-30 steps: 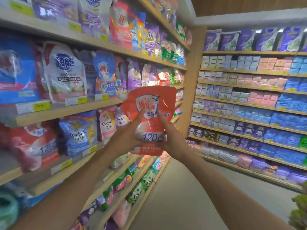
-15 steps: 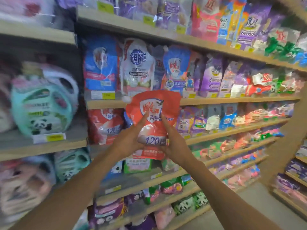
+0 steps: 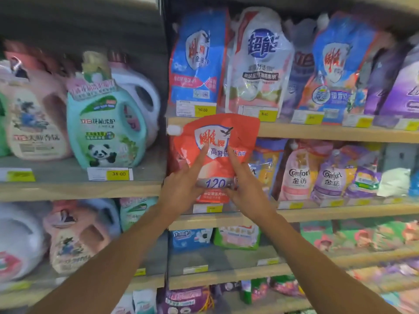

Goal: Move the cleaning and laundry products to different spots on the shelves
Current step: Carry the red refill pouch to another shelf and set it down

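Head camera: a red soft-plastic detergent pouch with a white corner cap (image 3: pixel 218 141) is held upright just right of the teal plastic jug with a panda label (image 3: pixel 102 132), one shelf bay over. The left hand (image 3: pixel 181 189) and right hand (image 3: pixel 247 191) clasp its lower half from either side, each forefinger stretched up the printed front (the other fingers curl around the pouch). Whether its base rests on a shelf cannot be told. Up and right of the jug stands a blue plastic pouch (image 3: pixel 197 64).

We have two slender forearms, the left forearm (image 3: pixel 118 252) and the right forearm (image 3: pixel 317 257), bare from the bottom edge up to the wrists. Our left hand (image 3: pixel 181 191) and right hand (image 3: pixel 247 196) are bare too, with slim fingers. Blur hides nails and finer detail.
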### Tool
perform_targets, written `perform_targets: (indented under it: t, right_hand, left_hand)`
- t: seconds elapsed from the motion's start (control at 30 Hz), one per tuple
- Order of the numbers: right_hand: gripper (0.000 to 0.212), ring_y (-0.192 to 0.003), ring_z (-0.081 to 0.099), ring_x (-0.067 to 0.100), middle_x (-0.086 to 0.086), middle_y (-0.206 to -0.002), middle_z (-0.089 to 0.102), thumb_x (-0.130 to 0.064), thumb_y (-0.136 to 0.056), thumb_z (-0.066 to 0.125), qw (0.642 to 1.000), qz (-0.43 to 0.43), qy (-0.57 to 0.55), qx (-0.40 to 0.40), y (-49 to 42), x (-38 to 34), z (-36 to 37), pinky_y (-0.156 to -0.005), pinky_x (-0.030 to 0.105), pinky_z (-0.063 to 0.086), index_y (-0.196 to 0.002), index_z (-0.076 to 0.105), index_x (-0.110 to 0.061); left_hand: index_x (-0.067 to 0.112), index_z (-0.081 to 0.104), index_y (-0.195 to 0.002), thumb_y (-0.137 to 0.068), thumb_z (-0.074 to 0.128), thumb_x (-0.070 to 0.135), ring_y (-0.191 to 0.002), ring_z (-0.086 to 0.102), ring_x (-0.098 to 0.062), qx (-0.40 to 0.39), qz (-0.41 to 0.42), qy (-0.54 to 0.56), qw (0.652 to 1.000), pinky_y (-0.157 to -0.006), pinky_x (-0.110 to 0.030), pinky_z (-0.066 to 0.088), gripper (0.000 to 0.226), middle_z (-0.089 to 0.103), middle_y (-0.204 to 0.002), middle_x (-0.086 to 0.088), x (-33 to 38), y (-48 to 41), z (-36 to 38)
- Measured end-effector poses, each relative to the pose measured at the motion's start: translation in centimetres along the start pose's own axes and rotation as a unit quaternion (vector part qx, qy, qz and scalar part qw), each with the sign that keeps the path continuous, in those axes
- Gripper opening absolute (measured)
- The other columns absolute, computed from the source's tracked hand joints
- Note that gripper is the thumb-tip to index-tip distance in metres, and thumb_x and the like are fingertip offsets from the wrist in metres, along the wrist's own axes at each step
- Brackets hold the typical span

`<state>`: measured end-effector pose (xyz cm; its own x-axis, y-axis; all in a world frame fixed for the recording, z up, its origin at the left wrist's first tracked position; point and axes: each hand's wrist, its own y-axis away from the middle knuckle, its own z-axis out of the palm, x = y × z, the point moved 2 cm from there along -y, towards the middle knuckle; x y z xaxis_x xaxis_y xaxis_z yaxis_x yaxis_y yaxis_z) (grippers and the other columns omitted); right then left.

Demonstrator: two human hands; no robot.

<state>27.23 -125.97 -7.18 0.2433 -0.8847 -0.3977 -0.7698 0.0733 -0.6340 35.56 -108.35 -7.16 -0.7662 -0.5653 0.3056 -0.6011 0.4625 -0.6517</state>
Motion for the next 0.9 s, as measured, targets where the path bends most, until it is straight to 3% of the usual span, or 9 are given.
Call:
perform_targets:
  t: [0.13, 0.27, 0.33, 0.47, 0.67, 0.8, 0.9]
  right_hand:
    - [0.120, -0.078, 0.062, 0.026, 0.004, -0.112, 0.048, -0.008, -0.081, 0.079, 1.000, -0.015, 0.017, 0.010, -0.5, 2.4, 2.1, -0.062, 0.050, 0.054, -0.156, -0.002, -0.055]
    - [0.121, -0.080, 0.062, 0.026, 0.004, -0.121, 0.045, -0.008, -0.079, 0.081, 0.999, -0.031, 0.021, 0.020, -1.0, 4.1, 3.8, -0.061, 0.047, 0.055, -0.157, -0.001, -0.052]
    - [0.119, -0.077, 0.059, 0.022, 0.002, -0.116, 0.046, -0.007, -0.080, 0.080, 0.999, -0.046, 0.015, 0.019, -1.2, 4.6, 4.5, -0.059, 0.043, 0.053, -0.158, 0.001, -0.051]
    - [0.119, -0.072, 0.046, 0.006, -0.011, -0.106, 0.038, -0.008, -0.081, 0.080, 0.998, -0.048, 0.032, 0.013, -1.6, 5.1, 5.5, -0.059, 0.028, 0.040, -0.158, 0.000, -0.050]
    - [0.119, -0.097, 0.062, 0.021, 0.005, -0.135, 0.047, -0.010, -0.083, 0.079, 0.999, -0.043, 0.014, -0.017, -2.3, 6.2, 6.8, -0.067, 0.025, 0.043, -0.155, -0.004, -0.056]
    - [0.119, -0.098, 0.058, 0.008, -0.008, -0.128, 0.046, -0.012, -0.082, 0.081, 0.999, -0.023, -0.012, -0.040, -2.4, 7.0, 7.1, -0.068, 0.010, 0.040, -0.153, -0.002, -0.061]
    - [0.120, -0.106, 0.055, 0.004, -0.011, -0.130, 0.046, -0.011, -0.082, 0.082, 0.998, -0.008, -0.036, -0.059, -2.6, 7.6, 7.2, -0.079, 0.013, 0.044, -0.152, 0.000, -0.063]
  left_hand:
    - [0.059, -0.014, -0.148, -0.072, 0.083, 0.029, -0.076, 0.070, -0.040, 0.041, -0.001, -0.028, 0.999, -0.057, -0.045, 0.058, 0.126, 0.066, -0.117, -0.016, -1.0, 0.1, 2.3]
    - [0.054, -0.004, -0.152, -0.068, 0.084, 0.022, -0.072, 0.070, -0.034, 0.056, -0.012, -0.019, 0.998, -0.056, -0.045, 0.058, 0.126, 0.070, -0.095, -0.009, -1.9, 0.3, 4.0]
    - [0.054, -0.003, -0.152, -0.070, 0.081, 0.018, -0.073, 0.070, -0.032, 0.062, -0.024, -0.014, 0.998, -0.057, -0.046, 0.058, 0.124, 0.068, -0.093, -0.007, -2.2, 0.5, 4.6]
    - [0.054, -0.005, -0.152, -0.071, 0.080, 0.012, -0.077, 0.070, -0.031, 0.061, -0.033, 0.005, 0.998, -0.060, -0.046, 0.058, 0.125, 0.067, -0.112, -0.009, -3.0, 0.8, 5.4]
    - [0.058, -0.009, -0.149, -0.072, 0.080, 0.013, -0.090, 0.070, -0.035, 0.043, -0.054, 0.008, 0.998, -0.067, -0.047, 0.059, 0.126, 0.062, -0.131, -0.007, -3.6, 0.6, 6.1]
    - [0.061, -0.012, -0.147, -0.074, 0.081, 0.018, -0.097, 0.068, -0.038, 0.018, -0.068, 0.010, 0.997, -0.073, -0.049, 0.058, 0.125, 0.060, -0.135, -0.006, -4.1, 0.4, 6.7]
    - [0.063, -0.012, -0.145, -0.076, 0.081, 0.017, -0.099, 0.069, -0.035, 0.005, -0.080, 0.028, 0.996, -0.078, -0.048, 0.058, 0.125, 0.059, -0.137, -0.005, -4.3, 0.4, 7.0]
